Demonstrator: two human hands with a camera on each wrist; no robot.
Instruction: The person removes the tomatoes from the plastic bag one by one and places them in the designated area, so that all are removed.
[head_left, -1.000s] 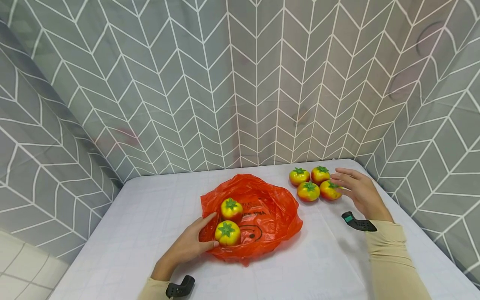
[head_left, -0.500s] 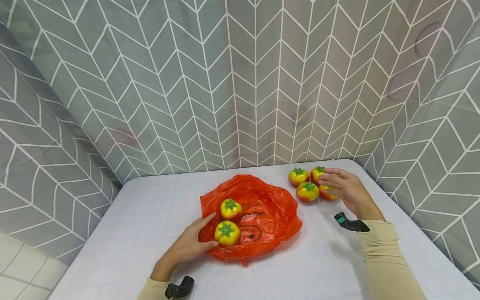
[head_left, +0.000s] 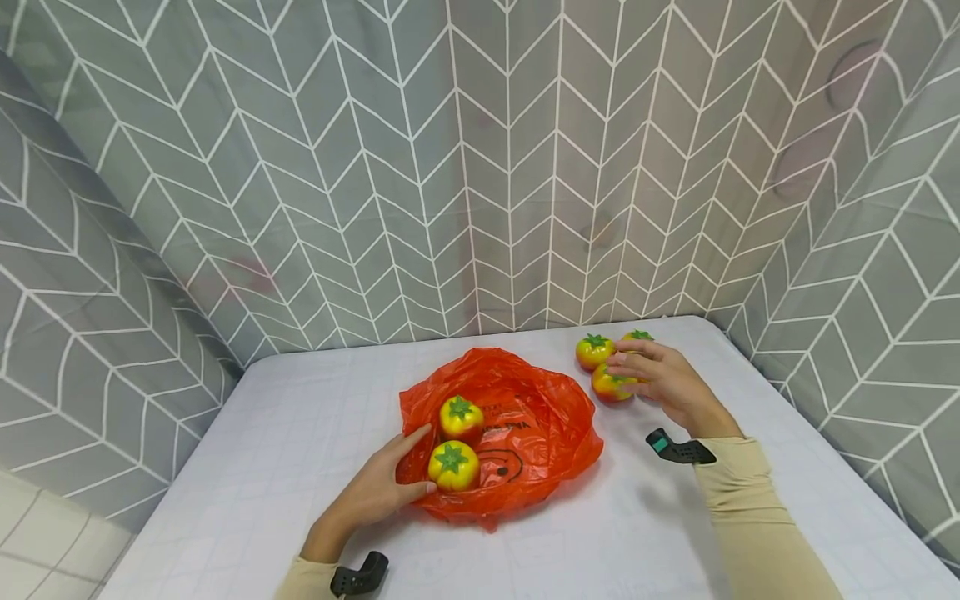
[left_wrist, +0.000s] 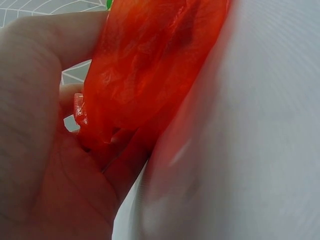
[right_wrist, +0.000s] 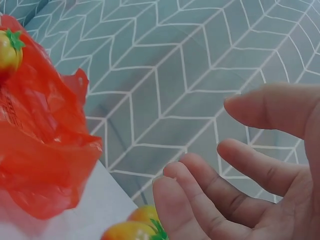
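Note:
A red plastic bag [head_left: 547,450] lies with its mouth spread on the table. Two shiny yellow-and-red tomatoes with green leafy tops, one at the back [head_left: 461,419] and one in front [head_left: 453,467], sit in its left side. My left hand [head_left: 378,483] holds the bag's left edge, thumb at the front and fingers round the outside; the left wrist view has the red film [left_wrist: 145,70] between thumb and fingers. Over a cluster of several more tomatoes [head_left: 594,353] my right hand [head_left: 671,387] hovers, fingers loosely bent and grasping nothing. It partly hides the cluster's right side.
A white cloth covers the table [head_left: 300,417]. Grey curtains [head_left: 495,167] with white chevron lines stand close behind it and on both sides. White tiles [head_left: 45,533] show at the lower left.
My right hand has moved left across the tomato cluster, now covering the right-hand tomatoes. My left hand, the bag and the two tomatoes in it have stayed put.

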